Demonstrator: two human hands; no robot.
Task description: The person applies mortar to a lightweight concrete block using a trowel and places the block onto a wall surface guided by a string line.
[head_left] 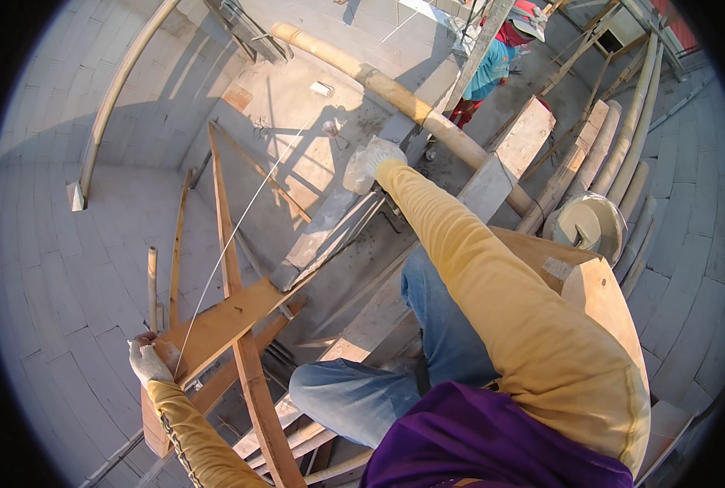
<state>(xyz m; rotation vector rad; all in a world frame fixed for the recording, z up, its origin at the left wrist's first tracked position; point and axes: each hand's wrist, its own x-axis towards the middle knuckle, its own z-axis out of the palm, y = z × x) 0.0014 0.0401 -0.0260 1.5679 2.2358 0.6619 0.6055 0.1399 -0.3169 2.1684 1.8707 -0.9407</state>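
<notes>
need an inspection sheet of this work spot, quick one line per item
surface: pale floor, sunlit in patches
job's things: wooden plank lying across timber; grey beam meets its far end
clutter: crusted bucket beside bamboo poles
left grip: white-gloved, fingertips bare, at the plank's left end
right grip: white-gloved, by the grey beam's far end; hold unclear
cables: nothing seen; only white string above the plank
surroundings: grey block walls; co-worker in blue top
</notes>
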